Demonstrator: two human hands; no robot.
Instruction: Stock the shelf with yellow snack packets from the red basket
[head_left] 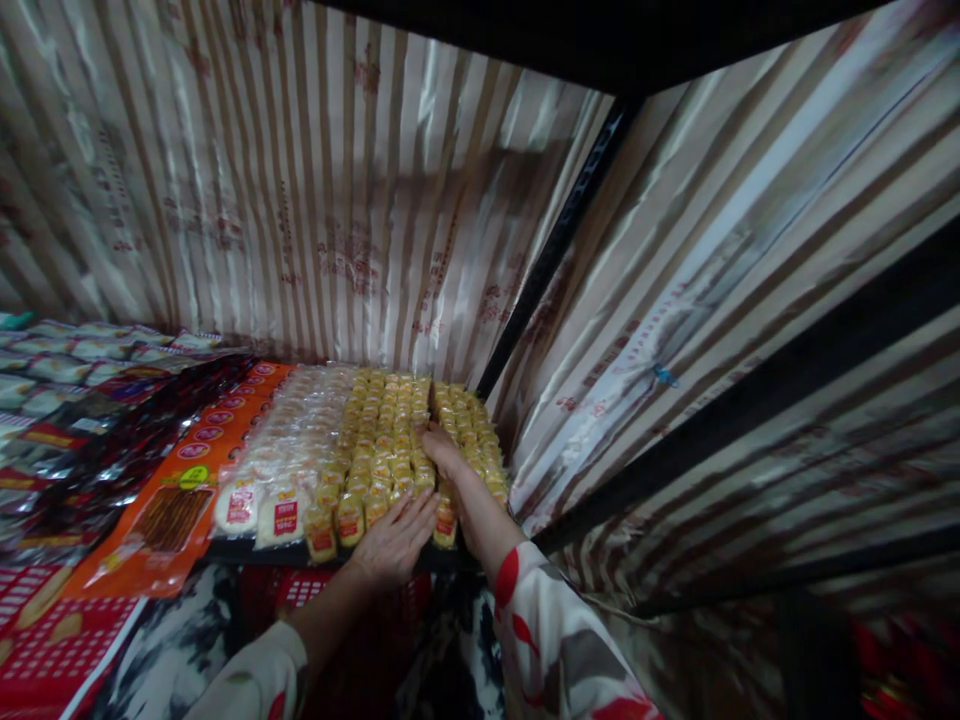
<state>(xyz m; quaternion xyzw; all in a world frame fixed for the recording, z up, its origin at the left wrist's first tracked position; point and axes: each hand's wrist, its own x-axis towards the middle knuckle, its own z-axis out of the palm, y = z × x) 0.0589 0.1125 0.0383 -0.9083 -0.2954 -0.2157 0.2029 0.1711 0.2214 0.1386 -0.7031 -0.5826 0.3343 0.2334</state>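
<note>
My left hand (397, 535) lies flat against the front end of the rows of small yellow-wrapped snack packets (386, 420), fingers stretched out and together. Farther in, my right hand (444, 455) rests along the right side of these rows, beside a narrow gap; its fingers look straight, though part of them is hidden. To the right of the gap stand more yellow packets (469, 430). Clear-wrapped white packets (289, 440) with red labels line up on the left of the yellow ones.
A large orange snack bag (169, 510) lies left of the white packets, next to dark shiny packages (127, 440). A red perforated basket (60, 640) is at lower left. Striped plastic sheeting (337, 180) hangs behind, with a black pole (559, 240) at the corner.
</note>
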